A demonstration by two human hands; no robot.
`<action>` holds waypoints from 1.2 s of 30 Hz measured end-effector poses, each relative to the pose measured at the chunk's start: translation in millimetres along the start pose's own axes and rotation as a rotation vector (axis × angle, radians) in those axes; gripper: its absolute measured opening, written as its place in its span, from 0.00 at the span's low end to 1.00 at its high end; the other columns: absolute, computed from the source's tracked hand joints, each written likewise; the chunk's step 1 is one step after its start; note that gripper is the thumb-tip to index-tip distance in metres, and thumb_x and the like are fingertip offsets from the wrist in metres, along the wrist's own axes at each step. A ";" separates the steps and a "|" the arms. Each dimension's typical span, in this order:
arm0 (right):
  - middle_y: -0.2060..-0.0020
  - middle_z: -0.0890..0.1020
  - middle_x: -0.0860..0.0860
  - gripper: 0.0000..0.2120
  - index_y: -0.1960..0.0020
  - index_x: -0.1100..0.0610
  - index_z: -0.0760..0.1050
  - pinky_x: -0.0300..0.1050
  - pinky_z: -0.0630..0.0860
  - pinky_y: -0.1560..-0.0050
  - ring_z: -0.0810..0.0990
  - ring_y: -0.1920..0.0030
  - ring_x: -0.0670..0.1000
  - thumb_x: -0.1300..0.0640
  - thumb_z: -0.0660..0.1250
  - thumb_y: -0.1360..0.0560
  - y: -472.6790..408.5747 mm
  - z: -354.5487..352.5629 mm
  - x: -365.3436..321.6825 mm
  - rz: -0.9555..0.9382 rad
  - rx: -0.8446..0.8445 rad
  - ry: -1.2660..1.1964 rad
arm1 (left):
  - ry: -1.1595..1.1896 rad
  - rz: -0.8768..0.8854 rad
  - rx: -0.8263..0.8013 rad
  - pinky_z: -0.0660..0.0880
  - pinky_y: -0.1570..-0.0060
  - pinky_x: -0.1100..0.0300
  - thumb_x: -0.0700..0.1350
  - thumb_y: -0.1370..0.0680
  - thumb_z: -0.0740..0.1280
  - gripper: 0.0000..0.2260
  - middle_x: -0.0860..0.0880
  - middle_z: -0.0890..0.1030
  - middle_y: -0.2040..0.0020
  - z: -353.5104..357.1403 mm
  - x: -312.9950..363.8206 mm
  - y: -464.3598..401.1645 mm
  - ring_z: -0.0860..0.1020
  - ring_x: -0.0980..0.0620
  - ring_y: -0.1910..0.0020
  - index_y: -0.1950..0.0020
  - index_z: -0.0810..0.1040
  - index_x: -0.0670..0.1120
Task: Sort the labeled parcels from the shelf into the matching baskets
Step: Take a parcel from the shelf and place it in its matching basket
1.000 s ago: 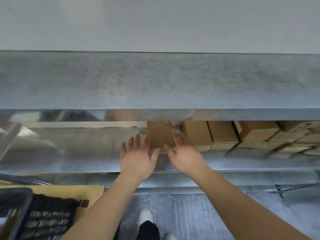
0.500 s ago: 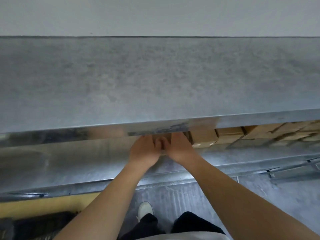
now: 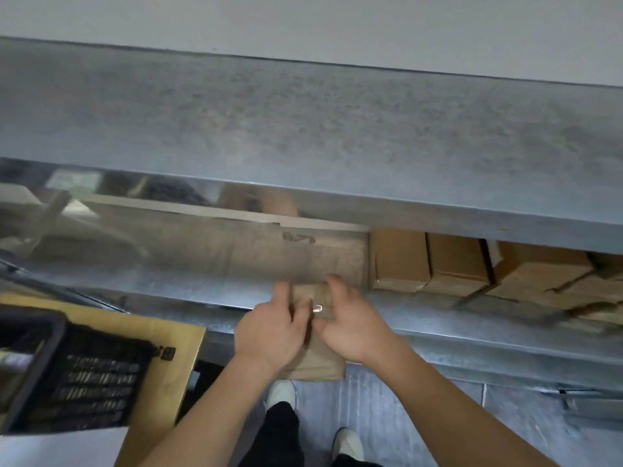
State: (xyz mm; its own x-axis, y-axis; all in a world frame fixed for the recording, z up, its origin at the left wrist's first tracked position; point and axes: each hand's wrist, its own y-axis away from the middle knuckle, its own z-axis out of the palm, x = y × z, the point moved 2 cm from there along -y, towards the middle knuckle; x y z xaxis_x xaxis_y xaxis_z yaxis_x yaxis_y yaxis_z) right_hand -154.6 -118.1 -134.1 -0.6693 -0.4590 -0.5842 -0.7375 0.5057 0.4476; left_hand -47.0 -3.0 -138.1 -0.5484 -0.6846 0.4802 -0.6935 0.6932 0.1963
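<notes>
Holding one parcel (image 3: 317, 357) between both hands at the shelf (image 3: 472, 338) lip: your left hand (image 3: 269, 332) grips its left side, your right hand (image 3: 350, 326) its right, fingers curled over the top. Long axis runs toward you, near end hanging off the edge. Basket (image 3: 67, 369) sits low left, nearer your left hand. Label blurred, unreadable. More boxes (image 3: 431, 261) remain right on the shelf.
</notes>
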 end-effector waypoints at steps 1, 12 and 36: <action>0.33 0.74 0.57 0.27 0.26 0.47 0.59 0.50 0.72 0.36 0.75 0.34 0.59 0.43 0.62 0.21 9.4 0.4 0.7 -0.029 0.026 -0.029 | 0.019 -0.007 0.012 0.72 0.61 0.50 0.63 0.19 0.50 0.14 0.47 0.80 0.60 -0.5 4.8 13.5 0.80 0.38 0.56 0.46 0.61 0.54; 0.54 0.77 0.51 0.07 0.48 0.51 0.63 0.51 0.69 0.54 0.77 0.51 0.57 0.49 0.59 0.18 81.0 29.2 -18.1 -0.305 0.102 -0.065 | 0.009 -0.235 0.243 0.68 0.65 0.53 0.55 0.21 0.57 0.10 0.48 0.78 0.63 -24.6 5.4 125.0 0.79 0.39 0.60 0.43 0.61 0.54; 0.49 0.81 0.43 0.09 0.38 0.44 0.62 0.48 0.71 0.58 0.80 0.54 0.53 0.46 0.59 0.16 224.2 177.7 -194.8 -0.594 0.057 -0.014 | -0.154 -0.381 0.598 0.70 0.68 0.54 0.60 0.21 0.49 0.19 0.47 0.82 0.60 -121.9 -145.6 339.8 0.80 0.42 0.66 0.36 0.67 0.54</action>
State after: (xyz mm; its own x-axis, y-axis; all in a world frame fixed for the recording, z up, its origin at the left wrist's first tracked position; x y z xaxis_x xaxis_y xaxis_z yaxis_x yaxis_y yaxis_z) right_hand -173.6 214.5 -40.3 -0.1418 -0.6659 -0.7324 -0.9790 0.2037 0.0043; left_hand -145.9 359.7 -37.1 -0.2466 -0.9088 0.3367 -0.9623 0.1883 -0.1964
